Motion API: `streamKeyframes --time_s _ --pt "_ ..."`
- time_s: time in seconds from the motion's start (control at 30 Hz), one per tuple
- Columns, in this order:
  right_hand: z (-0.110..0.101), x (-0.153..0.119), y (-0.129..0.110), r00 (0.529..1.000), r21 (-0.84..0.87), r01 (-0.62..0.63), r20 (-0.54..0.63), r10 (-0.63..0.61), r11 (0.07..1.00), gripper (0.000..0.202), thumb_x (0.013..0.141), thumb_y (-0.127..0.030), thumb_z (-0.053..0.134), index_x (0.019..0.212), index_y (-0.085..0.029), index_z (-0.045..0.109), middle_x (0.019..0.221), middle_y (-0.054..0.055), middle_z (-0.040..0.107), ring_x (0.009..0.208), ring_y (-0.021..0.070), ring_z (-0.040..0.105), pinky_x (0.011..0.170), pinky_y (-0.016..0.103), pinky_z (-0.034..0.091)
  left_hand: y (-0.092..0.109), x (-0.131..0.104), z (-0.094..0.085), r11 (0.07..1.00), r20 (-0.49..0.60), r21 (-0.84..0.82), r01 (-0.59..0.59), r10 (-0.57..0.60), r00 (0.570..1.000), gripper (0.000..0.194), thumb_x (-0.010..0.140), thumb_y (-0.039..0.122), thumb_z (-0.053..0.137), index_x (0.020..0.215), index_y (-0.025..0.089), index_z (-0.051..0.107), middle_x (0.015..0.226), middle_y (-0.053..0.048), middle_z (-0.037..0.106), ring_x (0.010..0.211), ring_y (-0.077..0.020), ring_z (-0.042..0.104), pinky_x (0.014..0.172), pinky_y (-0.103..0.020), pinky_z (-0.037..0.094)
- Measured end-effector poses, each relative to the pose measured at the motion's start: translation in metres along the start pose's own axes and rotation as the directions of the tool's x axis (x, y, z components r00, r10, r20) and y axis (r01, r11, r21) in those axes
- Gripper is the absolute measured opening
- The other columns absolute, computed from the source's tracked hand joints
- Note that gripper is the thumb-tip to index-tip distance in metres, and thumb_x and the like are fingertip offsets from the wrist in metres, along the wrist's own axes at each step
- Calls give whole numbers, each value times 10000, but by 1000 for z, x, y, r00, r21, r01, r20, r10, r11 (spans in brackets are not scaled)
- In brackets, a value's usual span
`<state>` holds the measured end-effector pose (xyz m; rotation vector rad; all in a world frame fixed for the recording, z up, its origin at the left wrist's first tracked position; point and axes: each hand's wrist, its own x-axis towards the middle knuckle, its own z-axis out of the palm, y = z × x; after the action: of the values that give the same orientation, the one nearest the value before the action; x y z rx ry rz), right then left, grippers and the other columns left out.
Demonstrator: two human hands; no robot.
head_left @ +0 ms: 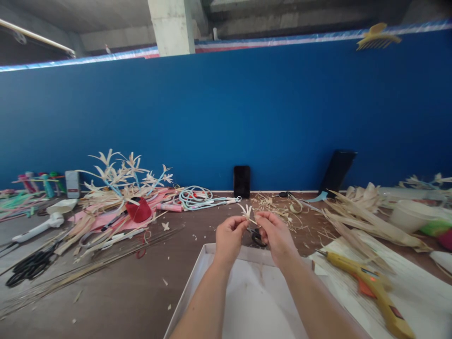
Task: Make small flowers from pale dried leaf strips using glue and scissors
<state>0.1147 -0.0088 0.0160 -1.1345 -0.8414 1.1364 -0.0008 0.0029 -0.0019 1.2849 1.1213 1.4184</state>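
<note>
A small pale flower (246, 211) of dried plant strips, which look like corn husk, stands up from the pinched thumb and fingers of my left hand (229, 237). Just to its right, my right hand (277, 235) is closed in a pinch on a thin pale strip that reaches toward the flower's base. The fingertips hide where the strip and flower meet. Both hands are above the far edge of a shallow white box (208, 249). Between and below them shows a black scissors handle (257, 238), partly covered by my right hand.
Right: a yellow glue gun (367, 282) on paper, dried husks (381, 221) and a white cup (411, 215). Left: finished husk flowers (116, 176), a red pot (138, 210), black-handled scissors (33, 266) and thin sticks (95, 261). A phone (242, 181) leans on the blue partition (212, 117).
</note>
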Motion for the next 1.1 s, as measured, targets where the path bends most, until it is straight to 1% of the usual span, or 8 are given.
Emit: streamKeyframes --time_s 0.07,0.17,0.3,0.37,0.47,0.6,0.77,1.1 --pt "0 0 0 1000 -24 1 6 -1 1000 287 602 -373 675 805 -186 595 515 -64 446 431 66 340 382 197 205 -1 1 0 1000 8 -20 7 -7 1000 209 676 288 638 812 134 680 698 -20 670 591 -103 544 564 -205 416" --pt "-1 0 1 1000 -72 12 21 -11 997 271 609 -407 674 750 -185 609 471 -69 419 430 71 323 395 204 195 -1 0 0 999 18 3 -35 35 999 185 693 276 625 809 144 681 746 -25 681 660 -116 571 626 -215 435" --pt "-3 -1 0 998 -123 62 16 -60 990 307 613 -479 664 651 -183 594 429 -73 384 416 70 287 406 220 185 1 -3 0 977 5 137 -166 167 986 142 733 245 590 807 163 680 775 -23 676 709 -128 586 669 -233 446" --pt "-4 -1 -1 996 -144 86 14 -84 986 327 623 -501 654 623 -181 586 435 -66 394 418 73 293 411 226 191 1 -5 -1 932 3 250 -263 271 963 123 746 202 574 806 176 679 797 -21 670 745 -131 583 706 -245 444" --pt "-6 0 -2 994 -180 111 32 -107 977 327 637 -499 648 633 -175 607 483 -43 461 438 80 338 422 226 220 3 -8 -3 834 57 387 -393 404 913 132 763 158 556 818 192 671 809 -17 661 774 -133 567 732 -256 435" --pt "-9 1 -1 994 -208 103 65 -92 973 305 647 -480 642 657 -176 640 501 -26 504 443 90 360 428 228 237 6 -9 -5 737 135 448 -506 503 854 150 795 140 522 831 198 656 825 -20 661 794 -137 551 743 -265 427" --pt "-9 2 -1 992 -222 123 52 -114 967 269 626 -439 655 673 -175 667 519 -18 541 472 107 407 453 230 270 5 -8 -7 693 160 462 -553 548 821 155 809 137 507 831 198 648 833 -23 667 802 -139 555 747 -268 430" --pt "-8 -1 -5 977 -327 209 36 -209 922 204 650 -373 616 632 -173 655 554 -9 566 544 128 466 514 234 359 4 -9 -7 686 147 471 -555 559 816 160 821 172 503 843 206 658 848 -26 679 814 -140 579 756 -268 448"
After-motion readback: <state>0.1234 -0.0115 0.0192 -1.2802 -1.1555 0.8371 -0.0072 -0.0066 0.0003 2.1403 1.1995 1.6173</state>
